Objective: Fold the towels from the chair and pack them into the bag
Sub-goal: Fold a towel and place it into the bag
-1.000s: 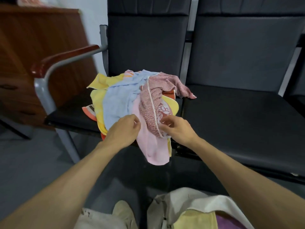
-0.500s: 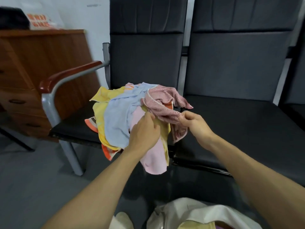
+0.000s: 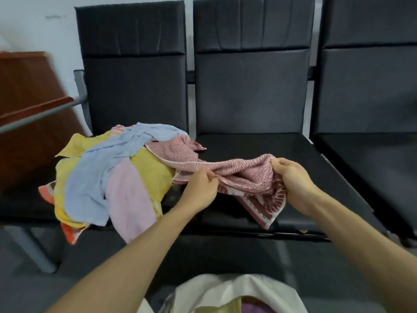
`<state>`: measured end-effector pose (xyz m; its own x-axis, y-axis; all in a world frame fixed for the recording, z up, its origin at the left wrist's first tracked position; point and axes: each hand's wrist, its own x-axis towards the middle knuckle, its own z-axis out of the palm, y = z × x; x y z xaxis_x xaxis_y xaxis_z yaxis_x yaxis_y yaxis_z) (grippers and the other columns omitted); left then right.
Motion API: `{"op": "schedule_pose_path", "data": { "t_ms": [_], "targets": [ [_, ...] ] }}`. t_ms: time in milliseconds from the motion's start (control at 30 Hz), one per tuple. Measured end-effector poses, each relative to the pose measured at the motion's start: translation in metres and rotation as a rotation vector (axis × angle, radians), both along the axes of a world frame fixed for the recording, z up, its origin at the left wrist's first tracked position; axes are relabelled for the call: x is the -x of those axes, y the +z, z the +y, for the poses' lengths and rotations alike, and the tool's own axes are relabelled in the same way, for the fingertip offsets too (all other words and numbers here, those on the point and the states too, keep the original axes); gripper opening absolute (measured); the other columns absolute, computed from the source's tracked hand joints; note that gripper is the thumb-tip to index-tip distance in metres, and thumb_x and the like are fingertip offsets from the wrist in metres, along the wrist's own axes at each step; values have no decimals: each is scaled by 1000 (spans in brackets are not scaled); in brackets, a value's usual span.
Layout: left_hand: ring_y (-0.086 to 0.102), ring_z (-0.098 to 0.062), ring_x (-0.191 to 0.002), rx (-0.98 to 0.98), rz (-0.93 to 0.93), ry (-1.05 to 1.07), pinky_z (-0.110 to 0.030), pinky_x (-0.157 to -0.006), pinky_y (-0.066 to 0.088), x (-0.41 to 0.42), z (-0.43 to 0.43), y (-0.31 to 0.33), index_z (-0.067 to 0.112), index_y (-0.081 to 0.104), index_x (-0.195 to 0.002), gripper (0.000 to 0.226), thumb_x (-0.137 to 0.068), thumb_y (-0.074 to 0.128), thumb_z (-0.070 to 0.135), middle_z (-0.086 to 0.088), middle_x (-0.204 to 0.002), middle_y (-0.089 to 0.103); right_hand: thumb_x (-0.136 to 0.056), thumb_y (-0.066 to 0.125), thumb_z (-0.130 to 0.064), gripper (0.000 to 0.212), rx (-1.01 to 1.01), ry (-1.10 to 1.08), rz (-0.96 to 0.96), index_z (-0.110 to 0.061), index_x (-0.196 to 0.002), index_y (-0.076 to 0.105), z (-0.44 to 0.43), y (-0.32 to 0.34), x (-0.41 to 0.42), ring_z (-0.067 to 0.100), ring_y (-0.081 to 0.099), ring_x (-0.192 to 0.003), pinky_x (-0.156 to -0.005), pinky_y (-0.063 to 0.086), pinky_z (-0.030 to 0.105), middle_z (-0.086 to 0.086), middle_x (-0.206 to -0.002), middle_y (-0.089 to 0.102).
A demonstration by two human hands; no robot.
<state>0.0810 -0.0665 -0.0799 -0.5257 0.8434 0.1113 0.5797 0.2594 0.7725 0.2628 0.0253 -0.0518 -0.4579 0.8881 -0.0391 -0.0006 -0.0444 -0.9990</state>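
Note:
A pile of towels (image 3: pixel 106 177), yellow, light blue, pale pink and orange, lies on the left black chair seat. A dusty-pink patterned towel (image 3: pixel 246 175) stretches from the pile over the middle seat (image 3: pixel 259 145). My left hand (image 3: pixel 199 188) pinches its near edge, and my right hand (image 3: pixel 293 179) grips its bunched right end. One patterned corner hangs below my right hand. At the bottom edge sits an open cream bag (image 3: pixel 228 292) with yellow and purple cloth inside.
Three black padded chairs stand in a row against a pale wall. The left chair has a metal armrest (image 3: pixel 42 111) with a reddish wooden top. A brown wooden cabinet (image 3: pixel 24 105) stands at the far left. Grey floor lies below.
Both hands have pulled the dusty-pink towel off the pile and rightward over the middle seat, spreading apart along it. The view has shifted to the right.

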Motion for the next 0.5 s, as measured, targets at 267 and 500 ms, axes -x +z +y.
{"op": "schedule_pose_path", "data": {
  "t_ms": [267,500],
  "targets": [
    [58,-16,-80,62,327,-117,-30,-67,45,-7,18,-18,12,62,-79,17,-92,51,15,-1,-89,59,-96,54,-12,22,-81,118,-381,-7,-75,58,16,5,-46,23,56,-66,-70,44,36,11,-70,59],
    [58,-20,-101,274,546,-187,-41,-88,48,15,1,-23,18,57,-104,16,-93,51,28,4,-108,57,-94,56,-27,22,-375,167,-1038,-8,-96,66,5,2,-76,23,63,-88,-78,48,34,9,-95,69]
  ]
}}
